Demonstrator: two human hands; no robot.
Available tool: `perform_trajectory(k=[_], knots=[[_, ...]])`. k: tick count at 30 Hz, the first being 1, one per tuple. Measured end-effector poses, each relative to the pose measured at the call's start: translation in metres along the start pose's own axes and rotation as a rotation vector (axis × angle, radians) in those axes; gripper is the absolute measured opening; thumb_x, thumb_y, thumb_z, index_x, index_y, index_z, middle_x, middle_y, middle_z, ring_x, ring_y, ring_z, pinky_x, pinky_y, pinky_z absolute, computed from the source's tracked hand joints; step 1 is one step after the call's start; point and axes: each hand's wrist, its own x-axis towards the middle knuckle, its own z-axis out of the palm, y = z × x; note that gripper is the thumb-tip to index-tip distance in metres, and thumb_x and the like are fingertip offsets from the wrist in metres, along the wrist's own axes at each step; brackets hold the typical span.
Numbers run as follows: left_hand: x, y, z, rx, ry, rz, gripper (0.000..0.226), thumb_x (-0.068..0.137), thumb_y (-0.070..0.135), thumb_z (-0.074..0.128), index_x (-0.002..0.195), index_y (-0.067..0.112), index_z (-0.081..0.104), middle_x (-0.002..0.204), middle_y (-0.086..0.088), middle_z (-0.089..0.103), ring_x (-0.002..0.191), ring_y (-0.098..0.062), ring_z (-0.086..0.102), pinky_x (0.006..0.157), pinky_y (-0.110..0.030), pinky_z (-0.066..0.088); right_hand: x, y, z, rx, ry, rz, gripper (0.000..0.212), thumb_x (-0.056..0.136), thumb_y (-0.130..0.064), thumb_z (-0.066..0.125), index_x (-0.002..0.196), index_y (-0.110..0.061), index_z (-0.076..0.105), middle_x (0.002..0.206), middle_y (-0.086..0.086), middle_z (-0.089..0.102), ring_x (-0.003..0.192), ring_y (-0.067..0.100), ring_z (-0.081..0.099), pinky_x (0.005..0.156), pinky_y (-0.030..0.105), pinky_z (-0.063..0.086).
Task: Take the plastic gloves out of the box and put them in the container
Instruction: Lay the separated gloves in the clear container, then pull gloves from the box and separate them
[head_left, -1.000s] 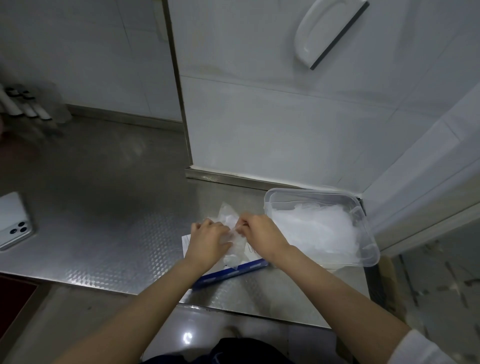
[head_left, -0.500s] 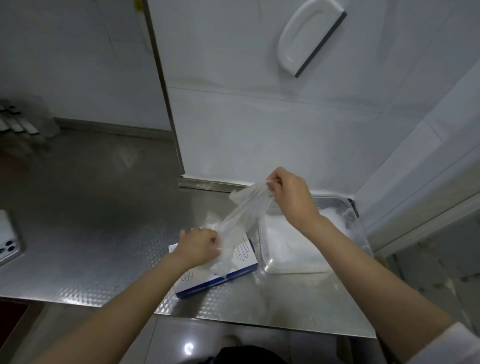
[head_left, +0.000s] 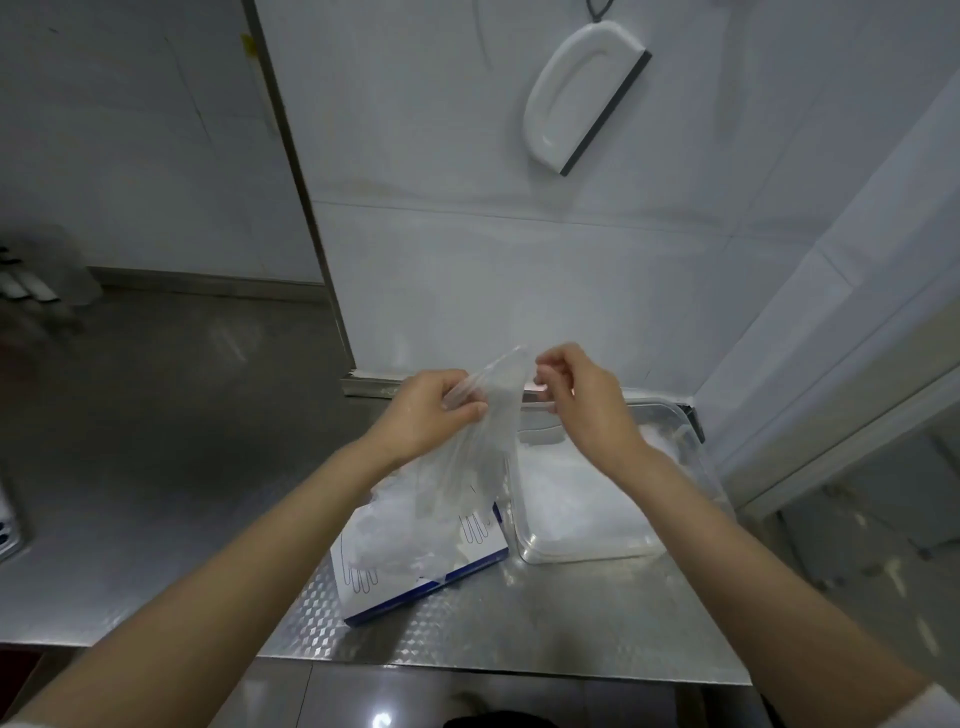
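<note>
Above the box (head_left: 415, 566) and the container (head_left: 587, 545), a clear plastic glove (head_left: 491, 431) is held up between both hands. The fingers (head_left: 460, 410) of the left hand (head_left: 426, 415) are curled round the bunched upper part of the glove. The fingers (head_left: 550, 371) of the right hand (head_left: 587, 405) are drawn together, and the glove's top edge is pinched between them and the thumb. The glove is hung down from the two grips, and its lower part is draped towards the open top of the box; whether it touches the contents cannot be told.

The box, white with a blue side and printed glove outlines, is laid flat near the front edge of the patterned steel surface (head_left: 156, 493). More loose gloves (head_left: 395, 530) are bulged out of its opening. The transparent rectangular container is set just to the right of the box, against the wall, and a heap of gloves (head_left: 566, 499) is held inside it. Its right side is crossed and partly hidden by the right forearm, while the left forearm is stretched over the near left part of the box.

On the tiled wall a white-handled squeegee (head_left: 582, 98) with a dark blade is hung. A metal trim strip (head_left: 296, 182) is run down the wall corner. At the far left edge a corner of a phone (head_left: 8, 530) is seen, and blurred objects by the wall cannot be identified.
</note>
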Motion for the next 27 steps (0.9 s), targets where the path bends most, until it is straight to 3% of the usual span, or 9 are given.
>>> perform_trajectory(k=[3,6,12,16,19,21,24,27], knots=[[0.000,-0.003,-0.003,0.024,0.048,-0.023,0.011,0.087,0.020,0.066,0.084,0.010,0.068,0.078,-0.007,0.066,0.070,-0.014,0.055,0.061,-0.025,0.039,-0.020,0.022,0.017,-0.210,-0.197,0.198,0.035,0.098,-0.022,0.048,0.130,-0.008,0.045,0.119,0.011,0.060,0.109,0.026,0.058,0.086,0.029,0.041],[-0.001,-0.004,-0.006,0.008,0.073,-0.052,0.011,0.087,0.019,0.065,0.090,0.010,0.072,0.084,-0.006,0.069,0.074,-0.015,0.059,0.064,-0.024,0.044,-0.036,0.030,0.040,-0.143,-0.393,0.312,0.050,0.095,-0.021,0.054,0.140,-0.010,0.036,0.134,0.011,0.053,0.119,0.025,0.053,0.097,0.032,0.042],[0.005,0.007,-0.016,0.015,0.105,-0.048,0.012,0.090,0.018,0.061,0.092,0.015,0.073,0.077,0.007,0.064,0.068,-0.005,0.057,0.063,-0.018,0.043,-0.027,0.023,0.063,-0.151,-0.388,0.231,0.055,0.092,-0.014,0.058,0.141,-0.011,0.034,0.139,0.008,0.049,0.125,0.023,0.050,0.101,0.032,0.040],[0.007,0.008,-0.022,0.025,0.099,-0.062,0.016,0.092,0.019,0.058,0.098,0.013,0.072,0.088,0.001,0.068,0.077,-0.014,0.061,0.075,-0.029,0.049,-0.020,0.012,0.076,0.037,-0.469,0.233,0.060,0.092,-0.011,0.057,0.143,-0.012,0.027,0.139,0.009,0.045,0.113,0.025,0.056,0.095,0.032,0.047],[0.007,0.007,-0.026,0.009,0.088,-0.088,0.016,0.092,0.018,0.058,0.099,0.013,0.072,0.096,-0.004,0.070,0.086,-0.020,0.064,0.082,-0.036,0.051,-0.012,0.006,0.077,0.125,-0.337,0.200,0.055,0.091,-0.006,0.057,0.137,-0.011,0.029,0.137,0.005,0.044,0.105,0.020,0.056,0.087,0.025,0.046],[0.007,0.004,-0.028,-0.020,0.073,-0.115,0.016,0.091,0.017,0.058,0.099,0.015,0.072,0.100,-0.005,0.070,0.091,-0.021,0.064,0.083,-0.036,0.053,-0.003,0.005,0.069,0.190,-0.206,0.202,0.066,0.085,-0.007,0.065,0.138,-0.011,0.027,0.141,0.004,0.038,0.113,0.018,0.052,0.093,0.028,0.046],[0.007,0.003,-0.031,-0.132,0.048,-0.152,0.013,0.090,0.013,0.060,0.098,0.010,0.071,0.101,-0.006,0.069,0.088,-0.020,0.066,0.076,-0.026,0.054,0.007,0.006,0.049,0.286,-0.216,0.237,0.096,0.076,-0.017,0.078,0.148,-0.009,0.014,0.148,0.002,0.028,0.130,0.016,0.039,0.106,0.028,0.036],[0.005,0.011,-0.027,-0.302,0.007,-0.168,0.011,0.091,0.011,0.060,0.094,0.005,0.069,0.101,0.000,0.069,0.081,-0.015,0.065,0.070,-0.016,0.052,0.009,0.003,0.036,0.335,-0.366,0.232,0.090,0.075,-0.028,0.079,0.145,-0.012,0.025,0.139,-0.007,0.038,0.130,0.011,0.041,0.106,0.026,0.035]])
